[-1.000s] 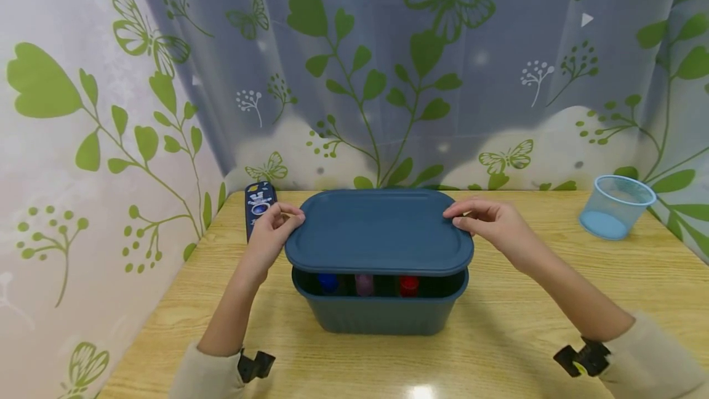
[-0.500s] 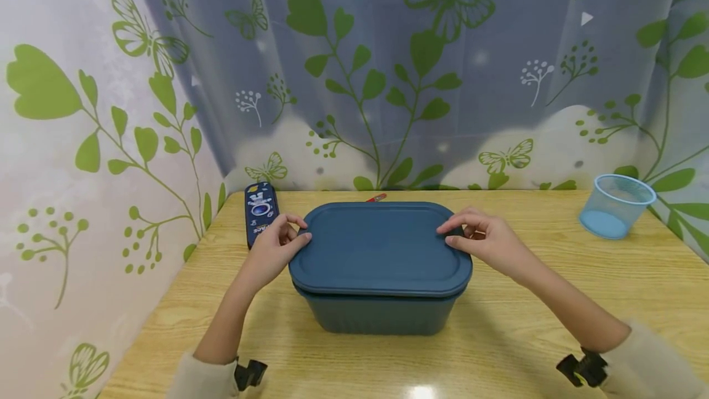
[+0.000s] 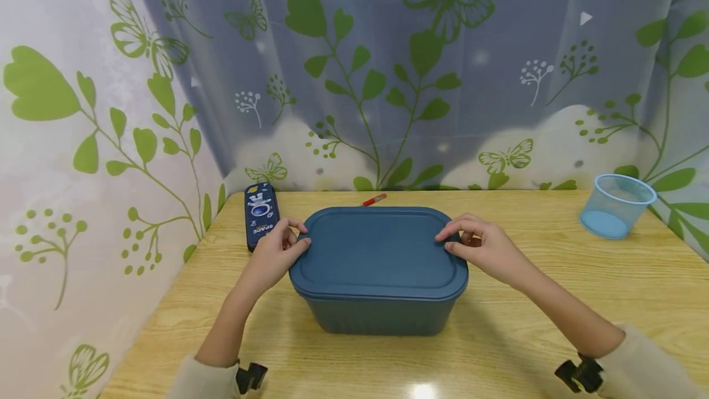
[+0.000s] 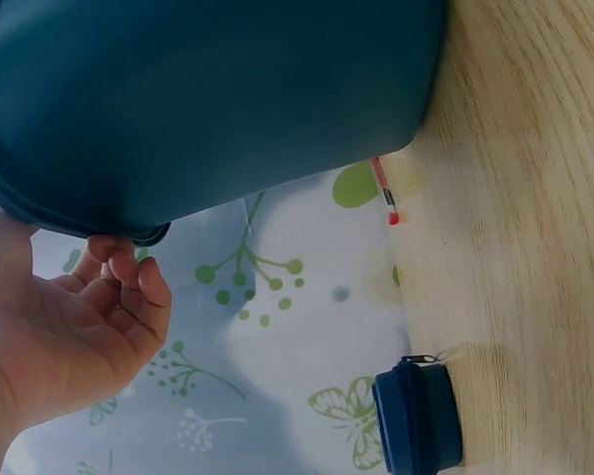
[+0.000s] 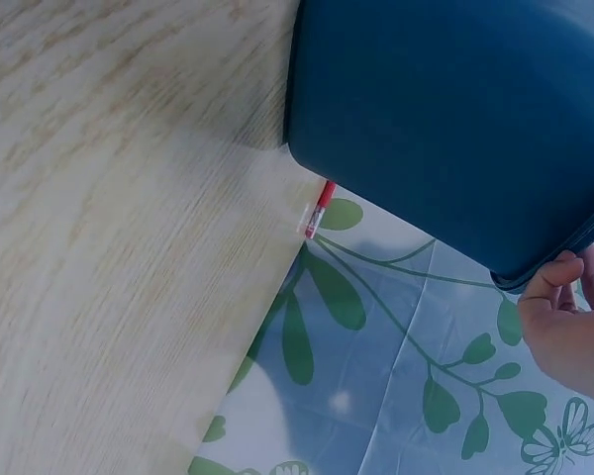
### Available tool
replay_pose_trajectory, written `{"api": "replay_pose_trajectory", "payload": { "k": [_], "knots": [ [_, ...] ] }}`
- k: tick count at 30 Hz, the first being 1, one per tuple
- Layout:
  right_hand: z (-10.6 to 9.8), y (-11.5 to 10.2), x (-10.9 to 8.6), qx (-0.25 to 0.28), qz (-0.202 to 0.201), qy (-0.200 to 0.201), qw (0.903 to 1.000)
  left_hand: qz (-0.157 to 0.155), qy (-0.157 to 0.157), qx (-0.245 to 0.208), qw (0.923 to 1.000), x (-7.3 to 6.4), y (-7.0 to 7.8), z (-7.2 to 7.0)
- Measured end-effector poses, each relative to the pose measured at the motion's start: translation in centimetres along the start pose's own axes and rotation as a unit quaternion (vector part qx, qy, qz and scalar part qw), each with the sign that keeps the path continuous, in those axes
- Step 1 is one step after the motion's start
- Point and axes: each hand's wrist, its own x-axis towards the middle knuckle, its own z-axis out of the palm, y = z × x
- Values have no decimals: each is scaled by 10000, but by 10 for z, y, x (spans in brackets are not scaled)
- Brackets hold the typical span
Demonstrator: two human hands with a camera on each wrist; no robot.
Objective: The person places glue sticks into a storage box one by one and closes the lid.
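Note:
A dark blue oval lid [image 3: 379, 254] sits on a matching plastic storage box [image 3: 382, 317] at the middle of the wooden table. My left hand [image 3: 277, 252] pinches the lid's left end between thumb and curled fingers. At the opposite end, my right hand [image 3: 483, 246] grips the rim the same way. The left wrist view shows the left hand's fingers [image 4: 129, 287] bent just below the rim. In the right wrist view, fingertips [image 5: 554, 277] reach the rim at a corner of the box. The lid hides whatever is inside.
A navy pencil case [image 3: 261, 217] with a space print lies behind my left hand. Beyond the box is a red pen [image 3: 375, 200] by the table's back edge. A light blue basket [image 3: 616, 208] stands at the back right, before a leaf-patterned curtain [image 3: 471, 79].
Both hands have lowered the lid toward me onto the box, closing the front gap where blue, purple and red tops showed. The red pen behind has come into sight.

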Motion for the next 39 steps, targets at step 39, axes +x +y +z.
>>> {"api": "replay_pose_trajectory", "payload": {
  "k": [39],
  "knots": [
    [4,4,-5,-607,-778,-14,9951,-182,-38,-671,9976,-11,-1,8]
  ]
}}
